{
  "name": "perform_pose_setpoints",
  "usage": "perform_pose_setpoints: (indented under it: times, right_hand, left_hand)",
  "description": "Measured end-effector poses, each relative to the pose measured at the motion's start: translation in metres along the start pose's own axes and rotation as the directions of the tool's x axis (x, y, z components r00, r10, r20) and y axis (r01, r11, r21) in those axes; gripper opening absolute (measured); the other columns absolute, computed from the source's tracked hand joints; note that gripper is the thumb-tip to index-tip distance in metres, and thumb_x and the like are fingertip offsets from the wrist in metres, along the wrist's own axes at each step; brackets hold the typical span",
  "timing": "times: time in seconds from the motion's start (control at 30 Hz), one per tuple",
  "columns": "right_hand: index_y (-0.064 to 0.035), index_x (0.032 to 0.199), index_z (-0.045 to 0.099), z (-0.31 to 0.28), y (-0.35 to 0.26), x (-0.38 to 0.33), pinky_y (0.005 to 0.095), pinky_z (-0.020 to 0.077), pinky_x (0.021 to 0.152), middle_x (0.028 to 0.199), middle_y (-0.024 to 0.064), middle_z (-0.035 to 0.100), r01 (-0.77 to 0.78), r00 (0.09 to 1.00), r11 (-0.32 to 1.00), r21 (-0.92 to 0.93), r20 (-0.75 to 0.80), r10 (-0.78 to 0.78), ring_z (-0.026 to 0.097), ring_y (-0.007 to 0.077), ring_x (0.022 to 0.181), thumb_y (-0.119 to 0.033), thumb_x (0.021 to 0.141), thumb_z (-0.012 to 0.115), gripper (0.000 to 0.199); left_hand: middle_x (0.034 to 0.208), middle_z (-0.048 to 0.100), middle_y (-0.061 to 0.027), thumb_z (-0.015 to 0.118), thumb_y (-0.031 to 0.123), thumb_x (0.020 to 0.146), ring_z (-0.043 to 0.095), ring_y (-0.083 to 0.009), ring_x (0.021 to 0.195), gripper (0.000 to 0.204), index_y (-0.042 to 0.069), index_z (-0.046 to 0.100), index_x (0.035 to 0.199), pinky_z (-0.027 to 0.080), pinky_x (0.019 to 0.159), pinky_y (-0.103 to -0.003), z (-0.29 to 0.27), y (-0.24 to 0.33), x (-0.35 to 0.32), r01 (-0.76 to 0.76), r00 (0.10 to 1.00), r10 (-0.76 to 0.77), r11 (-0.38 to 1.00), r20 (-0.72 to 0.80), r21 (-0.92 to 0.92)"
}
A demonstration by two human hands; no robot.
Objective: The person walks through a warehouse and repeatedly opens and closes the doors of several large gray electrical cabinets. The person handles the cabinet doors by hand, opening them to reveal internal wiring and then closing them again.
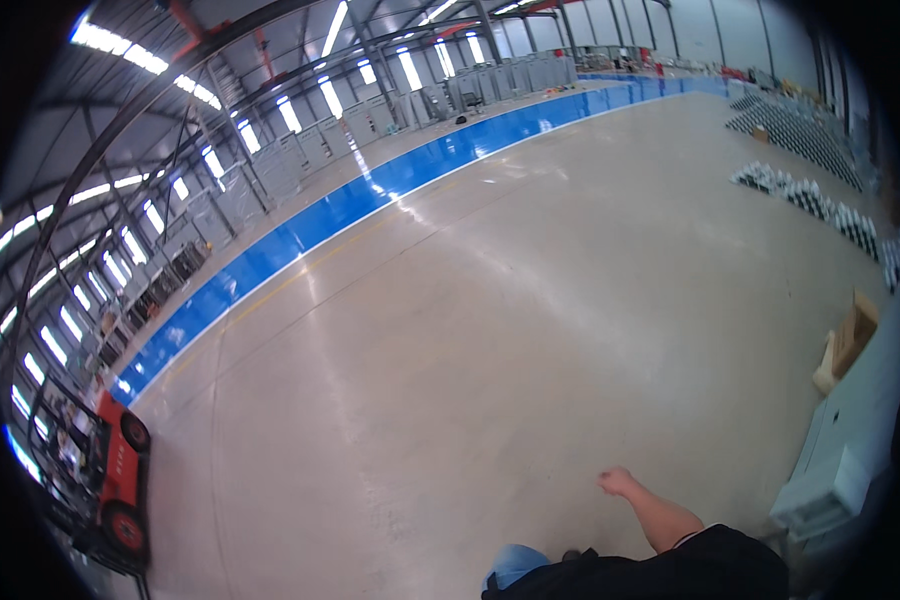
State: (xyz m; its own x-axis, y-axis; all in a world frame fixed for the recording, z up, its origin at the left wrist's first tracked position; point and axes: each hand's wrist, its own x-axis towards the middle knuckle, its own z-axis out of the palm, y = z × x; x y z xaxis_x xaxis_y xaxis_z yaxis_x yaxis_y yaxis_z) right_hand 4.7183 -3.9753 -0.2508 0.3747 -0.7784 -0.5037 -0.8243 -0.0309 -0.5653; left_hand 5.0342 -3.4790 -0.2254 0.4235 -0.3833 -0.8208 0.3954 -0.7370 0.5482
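Right hand [616, 481]: in front of the body, over bare floor [420, 400], arm bent. Fingers look loosely curled, no object visible in them, touching nothing I can see. Too small to tell whether it's fully closed. Left hand out of frame.

Nearest item on that side is the pale-grey metal cabinet [820, 490], lower right, well apart from the hand. An opened cardboard box [854, 335] sits just beyond it.

Step, my read: person on foot in the open, between handling actions; can't tell walking from standing. Any grasp from here calls for closing the gap to the cabinet side first, then opening the fingers.

Further out: rows of white-and-dark upright parts [810, 205] on the floor, upper right. Blue walkway [390, 190] with white edge line runs diagonally across. Grey cabinets [340, 135] line its far side. Red forklift [122, 480] parked lower left, well clear of the person.
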Motion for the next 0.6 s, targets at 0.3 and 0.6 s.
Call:
perform_pose_setpoints:
  times: [0.3,0.6]
  right_hand:
    - [-0.0062,0.097,0.073,-0.114,-0.198,0.244,0.0312,0.0555,0.062,0.082,0.0057,0.072,0.048,0.996,0.91,0.413,-0.084,-0.015,0.068,0.0142,0.069,-0.03,0.091,0.066,0.026]
    - [-0.0073,0.099,0.079,-0.116,-0.099,0.289,0.0365,0.0539,0.085,0.099,0.0122,0.075,-0.182,0.967,0.981,0.063,0.195,0.167,0.072,0.0236,0.096,-0.029,0.08,0.079,0.028]
  left_hand:
    - [0.096,0.07,-0.016,0.065,0.02,0.088,0.072,-0.0262,0.076,0.047,-0.005,0.059,0.127,0.057,0.059,-0.036,0.007,0.218,0.186,0.117,0.993,-0.117,0.993,-0.011,0.025]
    - [0.094,0.072,-0.0172,0.067,0.02,0.085,0.073,-0.0256,0.072,0.055,-0.009,0.057,0.131,0.059,0.058,-0.035,-0.063,0.611,0.468,-0.143,0.984,0.154,0.983,-0.092,0.118]
